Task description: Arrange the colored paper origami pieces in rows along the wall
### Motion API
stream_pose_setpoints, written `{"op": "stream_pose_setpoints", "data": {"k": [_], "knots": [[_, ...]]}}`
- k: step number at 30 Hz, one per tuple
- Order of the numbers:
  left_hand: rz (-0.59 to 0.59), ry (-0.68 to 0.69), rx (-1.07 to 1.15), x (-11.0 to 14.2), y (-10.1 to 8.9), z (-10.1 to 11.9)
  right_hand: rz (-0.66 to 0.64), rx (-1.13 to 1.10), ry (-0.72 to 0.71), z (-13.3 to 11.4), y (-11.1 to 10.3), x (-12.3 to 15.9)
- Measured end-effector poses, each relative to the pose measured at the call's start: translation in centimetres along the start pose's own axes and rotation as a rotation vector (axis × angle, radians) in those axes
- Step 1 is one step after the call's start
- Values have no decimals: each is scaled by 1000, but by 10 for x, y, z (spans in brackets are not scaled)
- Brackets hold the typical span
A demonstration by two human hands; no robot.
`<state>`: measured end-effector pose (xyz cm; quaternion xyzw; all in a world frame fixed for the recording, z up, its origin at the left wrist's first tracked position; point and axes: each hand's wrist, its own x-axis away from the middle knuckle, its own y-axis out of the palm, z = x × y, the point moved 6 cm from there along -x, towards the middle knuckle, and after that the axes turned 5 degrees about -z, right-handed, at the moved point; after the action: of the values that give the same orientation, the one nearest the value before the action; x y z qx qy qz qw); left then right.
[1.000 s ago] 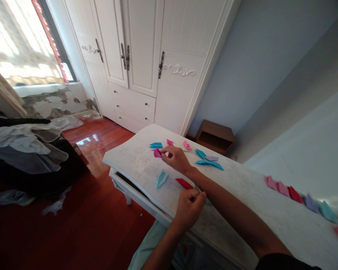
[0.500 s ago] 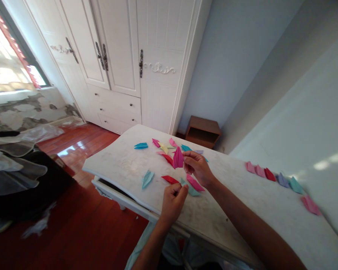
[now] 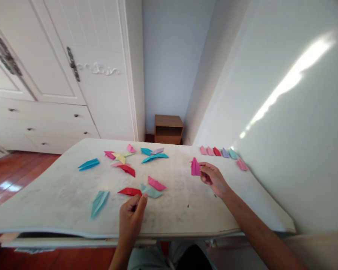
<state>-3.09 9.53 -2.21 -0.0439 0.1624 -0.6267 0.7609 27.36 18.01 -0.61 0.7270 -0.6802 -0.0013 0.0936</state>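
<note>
My right hand pinches a magenta paper crane by its edge, holding it upright above the right half of the white table. My left hand is curled into a fist near the front edge, with nothing visible in it. Just beyond that fist lie a red folded paper, a pale teal one and a pink one. Farther back is a loose cluster with a yellow piece, a red piece and blue pieces.
Along the wall at the table's back right stands a row of folded papers, among them a red one and a teal one. A blue piece and a light teal piece lie left. Behind are a white wardrobe and brown nightstand.
The view has turned right. My right hand has carried the magenta paper crane rightward, away from the cluster and closer to the row by the wall. My left hand stays fisted near the red paper.
</note>
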Motion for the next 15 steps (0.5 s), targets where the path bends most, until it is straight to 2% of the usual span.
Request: {"op": "stream_pose_setpoints", "data": {"k": [5, 8, 12, 15], "knots": [[22, -48, -90, -4, 4, 2, 254, 187, -44, -16, -97, 8], [22, -31, -147, -5, 7, 7, 404, 333, -22, -20, -146, 6], [23, -20, -201, -4, 9, 10, 510, 591, 23, -19, -188, -2], [30, -22, -221, -4, 9, 11, 596, 856, -4, -24, -201, -7]]}}
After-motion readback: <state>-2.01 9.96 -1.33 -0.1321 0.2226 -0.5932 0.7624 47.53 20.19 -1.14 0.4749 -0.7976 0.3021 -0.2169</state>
